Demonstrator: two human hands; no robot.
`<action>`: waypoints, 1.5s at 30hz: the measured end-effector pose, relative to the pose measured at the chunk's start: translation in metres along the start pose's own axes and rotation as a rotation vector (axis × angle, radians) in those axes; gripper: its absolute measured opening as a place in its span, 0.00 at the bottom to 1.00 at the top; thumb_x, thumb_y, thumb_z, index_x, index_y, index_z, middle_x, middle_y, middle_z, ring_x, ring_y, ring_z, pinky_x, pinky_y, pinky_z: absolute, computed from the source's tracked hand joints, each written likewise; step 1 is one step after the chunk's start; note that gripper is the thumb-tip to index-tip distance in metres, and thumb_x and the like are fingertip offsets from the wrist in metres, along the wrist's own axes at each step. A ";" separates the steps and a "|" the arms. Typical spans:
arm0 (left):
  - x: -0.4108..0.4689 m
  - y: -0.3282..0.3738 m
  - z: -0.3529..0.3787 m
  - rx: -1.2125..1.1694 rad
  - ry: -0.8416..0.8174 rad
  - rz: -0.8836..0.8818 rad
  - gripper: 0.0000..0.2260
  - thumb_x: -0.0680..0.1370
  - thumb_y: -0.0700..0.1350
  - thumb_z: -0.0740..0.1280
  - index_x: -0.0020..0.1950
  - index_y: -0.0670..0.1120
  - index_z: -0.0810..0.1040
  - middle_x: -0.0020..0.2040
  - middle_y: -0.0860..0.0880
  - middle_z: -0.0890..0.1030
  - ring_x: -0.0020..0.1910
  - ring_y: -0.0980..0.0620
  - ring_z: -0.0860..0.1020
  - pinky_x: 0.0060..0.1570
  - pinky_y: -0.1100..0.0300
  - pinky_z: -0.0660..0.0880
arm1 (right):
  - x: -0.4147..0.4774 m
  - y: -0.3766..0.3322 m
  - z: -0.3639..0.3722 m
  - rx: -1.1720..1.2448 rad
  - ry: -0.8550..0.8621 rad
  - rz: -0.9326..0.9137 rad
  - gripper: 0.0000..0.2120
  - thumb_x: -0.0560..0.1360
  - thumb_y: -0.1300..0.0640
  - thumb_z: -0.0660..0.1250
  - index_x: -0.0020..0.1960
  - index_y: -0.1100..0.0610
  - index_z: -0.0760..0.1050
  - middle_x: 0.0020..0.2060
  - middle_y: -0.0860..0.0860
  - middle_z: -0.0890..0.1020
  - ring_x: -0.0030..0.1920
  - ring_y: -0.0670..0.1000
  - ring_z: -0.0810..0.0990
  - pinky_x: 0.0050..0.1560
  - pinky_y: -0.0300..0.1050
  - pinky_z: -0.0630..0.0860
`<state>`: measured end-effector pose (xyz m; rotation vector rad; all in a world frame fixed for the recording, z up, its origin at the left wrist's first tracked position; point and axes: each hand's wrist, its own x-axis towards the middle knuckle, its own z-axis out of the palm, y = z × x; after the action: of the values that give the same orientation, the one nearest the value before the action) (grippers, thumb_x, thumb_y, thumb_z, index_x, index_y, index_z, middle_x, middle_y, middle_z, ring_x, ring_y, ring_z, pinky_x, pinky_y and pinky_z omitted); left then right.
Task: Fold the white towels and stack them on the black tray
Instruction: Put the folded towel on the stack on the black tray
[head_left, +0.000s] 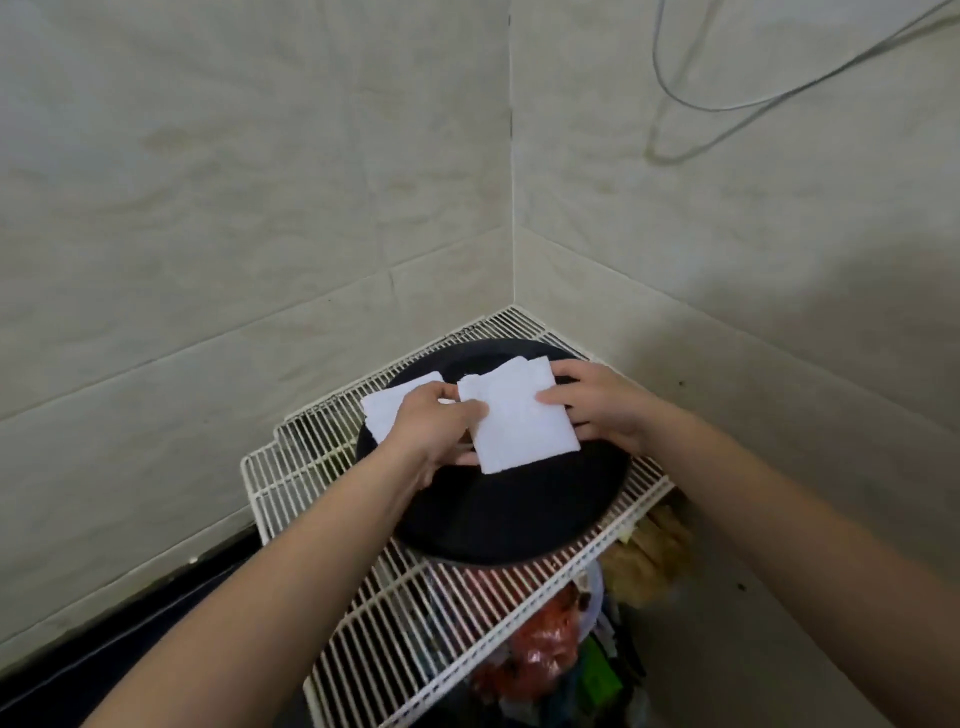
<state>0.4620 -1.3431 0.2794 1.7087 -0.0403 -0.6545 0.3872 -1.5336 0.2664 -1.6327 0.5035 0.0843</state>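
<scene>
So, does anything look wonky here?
A bit. The other white towel sticks out past the black tray at its far-left rim, and it is not stacked under the folded towel that the left hand and right hand pinch.

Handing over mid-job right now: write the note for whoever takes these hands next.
Hands: the left hand pinches the left edge of the folded towel; the right hand grips its right edge.
Things: the folded towel is over the black tray, which sits on the wire rack. I cannot tell if it touches the tray. A second towel lies at the tray's left rim, partly under the left hand.
Done: both look folded.
Left: probably stacking the two on the tray.
</scene>
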 end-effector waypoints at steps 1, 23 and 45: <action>0.013 0.006 0.007 0.023 0.020 -0.008 0.06 0.77 0.37 0.69 0.53 0.40 0.74 0.50 0.39 0.84 0.40 0.45 0.85 0.31 0.54 0.80 | 0.014 -0.004 -0.009 -0.013 -0.012 0.002 0.14 0.79 0.60 0.67 0.63 0.50 0.74 0.55 0.52 0.84 0.53 0.53 0.85 0.54 0.54 0.82; 0.110 0.012 0.043 0.587 0.211 -0.080 0.06 0.75 0.34 0.60 0.48 0.36 0.76 0.42 0.37 0.83 0.35 0.37 0.84 0.42 0.43 0.83 | 0.126 -0.001 -0.040 -0.149 -0.067 0.085 0.21 0.78 0.65 0.65 0.70 0.55 0.72 0.58 0.54 0.82 0.53 0.51 0.83 0.44 0.43 0.82; 0.058 0.033 0.011 0.681 0.256 0.320 0.17 0.82 0.48 0.60 0.67 0.42 0.72 0.59 0.40 0.81 0.53 0.40 0.81 0.56 0.47 0.78 | 0.085 -0.031 -0.015 -0.547 0.294 -0.270 0.16 0.81 0.53 0.61 0.67 0.52 0.75 0.63 0.51 0.79 0.60 0.53 0.78 0.56 0.42 0.71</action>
<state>0.5160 -1.3830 0.2857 2.3608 -0.3842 -0.1754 0.4712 -1.5695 0.2683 -2.2543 0.5028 -0.2429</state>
